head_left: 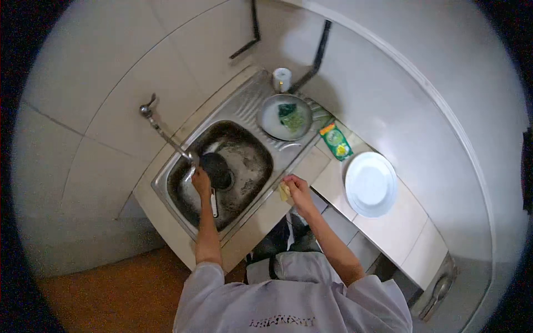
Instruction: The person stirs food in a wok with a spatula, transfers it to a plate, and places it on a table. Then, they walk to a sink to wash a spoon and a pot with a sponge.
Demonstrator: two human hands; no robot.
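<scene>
My left hand [201,182] is over the sink basin [247,152], just below the end of the tap's spout [191,156]. Its fingers look curled, but what they hold, if anything, is hidden. Beside it in the basin lies a dark round pan [214,165], with a pale handle [214,204] pointing toward me. Over the sink's front edge, my right hand [300,194] is closed on a yellowish sponge [284,191].
On the drainboard, a round metal dish [285,117] holds green pieces, with a white mug [282,79] behind it. A green packet [336,142] and white plates [371,185] lie on the tiled counter to the right. A wall tap [146,110] rises at the left.
</scene>
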